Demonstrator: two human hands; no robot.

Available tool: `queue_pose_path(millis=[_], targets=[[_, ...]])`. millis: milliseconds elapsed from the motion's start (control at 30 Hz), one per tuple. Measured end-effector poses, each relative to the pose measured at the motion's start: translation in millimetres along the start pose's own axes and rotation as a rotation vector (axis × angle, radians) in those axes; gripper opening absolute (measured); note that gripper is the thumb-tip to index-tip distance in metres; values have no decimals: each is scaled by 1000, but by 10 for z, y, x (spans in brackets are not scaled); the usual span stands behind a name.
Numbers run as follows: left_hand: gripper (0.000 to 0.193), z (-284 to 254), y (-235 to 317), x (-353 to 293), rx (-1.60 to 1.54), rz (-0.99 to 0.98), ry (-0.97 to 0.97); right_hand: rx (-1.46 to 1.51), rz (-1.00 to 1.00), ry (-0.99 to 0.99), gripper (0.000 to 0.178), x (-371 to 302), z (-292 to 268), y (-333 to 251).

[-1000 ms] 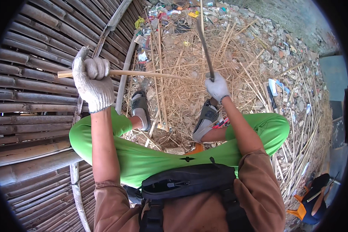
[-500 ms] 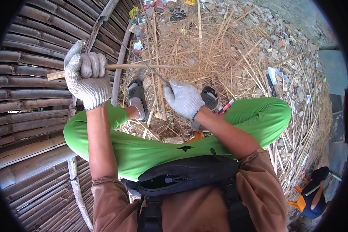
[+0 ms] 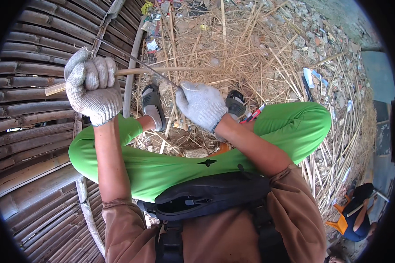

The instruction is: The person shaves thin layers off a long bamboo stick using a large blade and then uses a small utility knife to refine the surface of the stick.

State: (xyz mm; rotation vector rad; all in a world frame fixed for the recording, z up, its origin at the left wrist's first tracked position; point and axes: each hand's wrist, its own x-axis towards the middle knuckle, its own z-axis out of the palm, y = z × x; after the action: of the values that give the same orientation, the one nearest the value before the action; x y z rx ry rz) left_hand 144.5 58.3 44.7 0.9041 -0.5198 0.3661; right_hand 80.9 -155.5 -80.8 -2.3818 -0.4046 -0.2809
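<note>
My left hand point(image 3: 94, 87), in a whitish knit glove, is closed around a bamboo strip point(image 3: 162, 70). A short cut end juts out left of the fist and the long part reaches right over the straw. In its matching glove, my right hand point(image 3: 202, 104) is closed on a long, thin, dark blade-like tool point(image 3: 151, 69). That tool slants up and left from the fingers and crosses the strip in the view. Whether the two touch, I cannot tell. The tool's grip is hidden in the glove.
A bamboo slat wall point(image 3: 35, 96) stands close on the left, with a pole point(image 3: 131, 79) beside it. Straw and shavings point(image 3: 237, 57) cover the ground ahead. Several thin strips point(image 3: 324, 175) lie to the right. A person point(image 3: 359, 215) sits by an orange stool point(image 3: 337, 222) at lower right.
Both hands have shifted slightly left and up, the strip moving with the left one. The dark tool has swung flatter, its far end now further left, above my left fist.
</note>
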Motion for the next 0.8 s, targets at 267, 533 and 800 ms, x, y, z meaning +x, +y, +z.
queue_pose_path(millis=[267,533,800], targets=[[32,-11,-109,19,4,23,43,-141,165,-122,24,-176,60,509],[34,12,18,5,33,-16,30,-1,58,-95,21,-33,84,223],[32,-64,-34,-36,78,4,184,-98,253,-225,31,-325,129,622]])
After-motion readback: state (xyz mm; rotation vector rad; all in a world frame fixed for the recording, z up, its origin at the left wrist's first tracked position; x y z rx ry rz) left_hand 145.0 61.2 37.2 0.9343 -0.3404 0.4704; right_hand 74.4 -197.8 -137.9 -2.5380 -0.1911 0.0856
